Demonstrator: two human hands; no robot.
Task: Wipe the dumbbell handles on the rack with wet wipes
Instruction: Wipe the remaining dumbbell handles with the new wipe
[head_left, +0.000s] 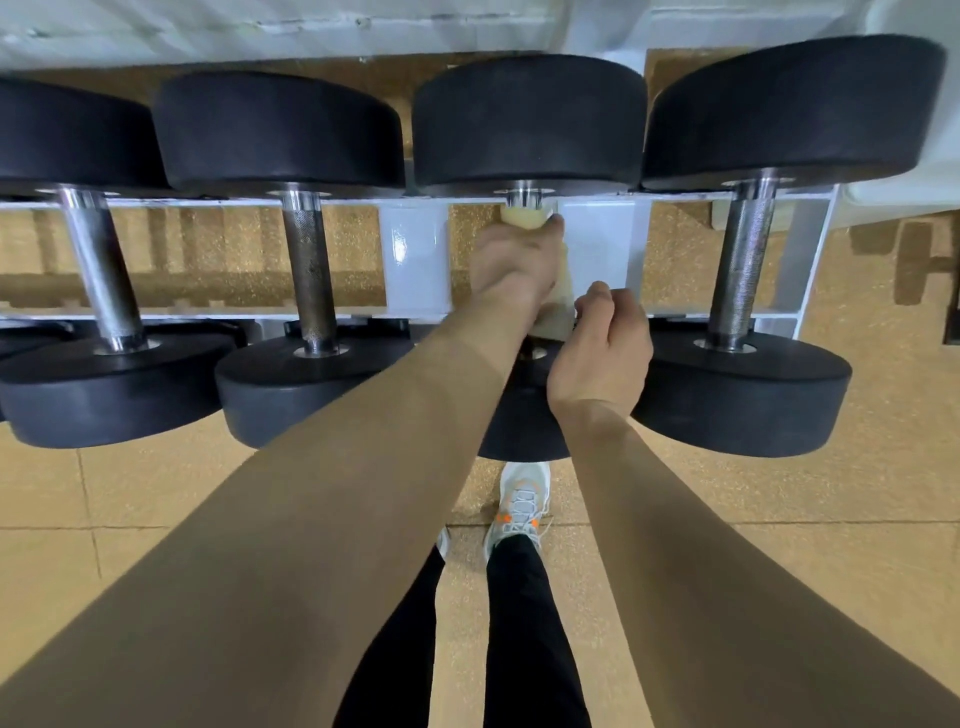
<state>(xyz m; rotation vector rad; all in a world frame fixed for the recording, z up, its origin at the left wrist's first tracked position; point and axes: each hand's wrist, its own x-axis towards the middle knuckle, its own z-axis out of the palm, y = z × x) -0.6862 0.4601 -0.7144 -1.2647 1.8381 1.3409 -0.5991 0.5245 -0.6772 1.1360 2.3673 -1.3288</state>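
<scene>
The wet wipe (555, 306), a pale cream sheet, is wrapped lengthwise round the handle (522, 199) of the third dumbbell (530, 124) from the left, which lies on the rack (415, 254) just right of picture centre, running from 12 o'clock to 6 o'clock. Only the polished steel collar at the 12 o'clock end shows; the rest of the bar is covered. The left hand (511, 260) is curled round the wipe-covered bar at the far end. The right hand (602, 348), fingers bent, appears to pinch the wipe's near edge beside the near head. Step in hand, as judged: wiping this handle, with the sheet seated along its length. The next move calls for a firm enclosing grip, drawn or twisted along the bar, with the loose end kept taut so that the sheet does not bunch on the knurling. The heads are thick matte black discs, probably rubber-coated. At 9 o'clock the second handle (309, 270) is dark, knurled and dull, and the leftmost handle (98, 270) is smooth and bright. At 3 o'clock the fourth handle (740, 265) is finely knurled steel. The rack is glossy white painted steel. The floor (156, 509) at 6 o'clock is speckled tan tile, where a light mesh shoe (522, 501) stands.
</scene>
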